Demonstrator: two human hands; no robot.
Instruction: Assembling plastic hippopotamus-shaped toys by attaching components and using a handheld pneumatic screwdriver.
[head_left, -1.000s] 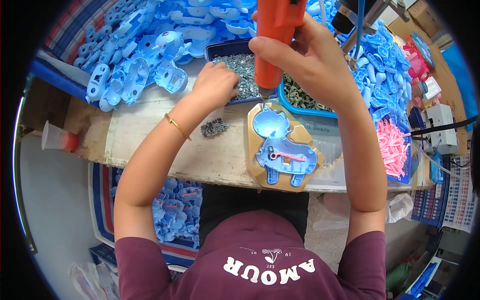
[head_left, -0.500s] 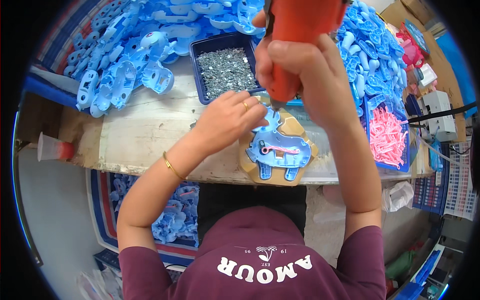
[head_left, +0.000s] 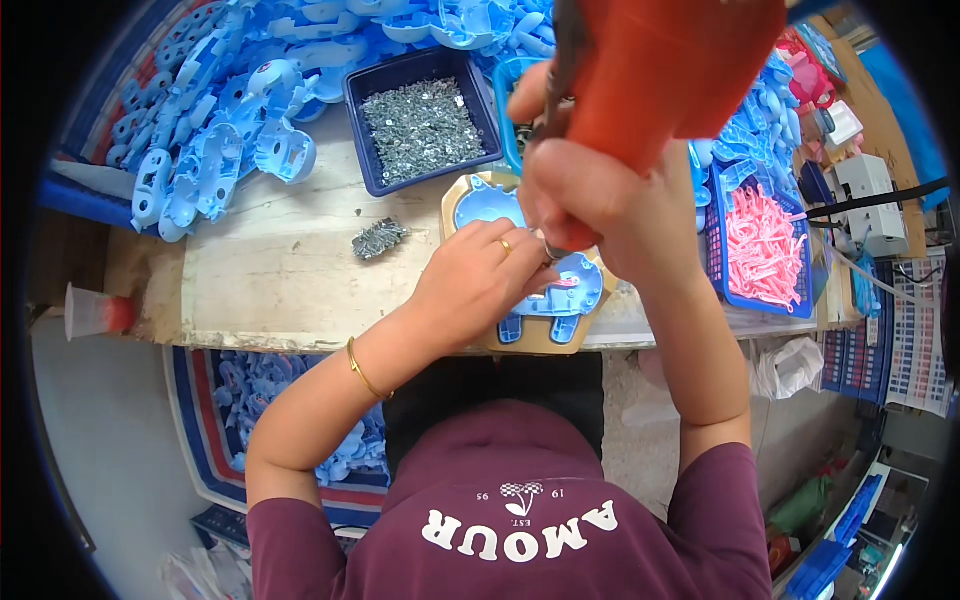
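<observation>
My right hand (head_left: 600, 200) grips an orange power screwdriver (head_left: 670, 70) held upright, its tip down over a blue plastic toy shell (head_left: 560, 295). The shell lies in a tan wooden jig (head_left: 470, 200) at the front of the workbench. My left hand (head_left: 475, 285) rests on the shell right beside the driver tip, fingers pinched together; whether a screw is between them is hidden. A dark blue tray of small metal screws (head_left: 420, 125) stands just behind the jig.
A heap of blue plastic shells (head_left: 210, 150) fills the back left of the bench. A small loose pile of screws (head_left: 378, 238) lies left of the jig. A blue basket of pink parts (head_left: 765, 245) stands at the right. A sack of blue shells (head_left: 270, 400) sits below the bench.
My left hand came away from the screw tray and settled on the shell by the driver tip. The right hand with the screwdriver lowered onto the shell.
</observation>
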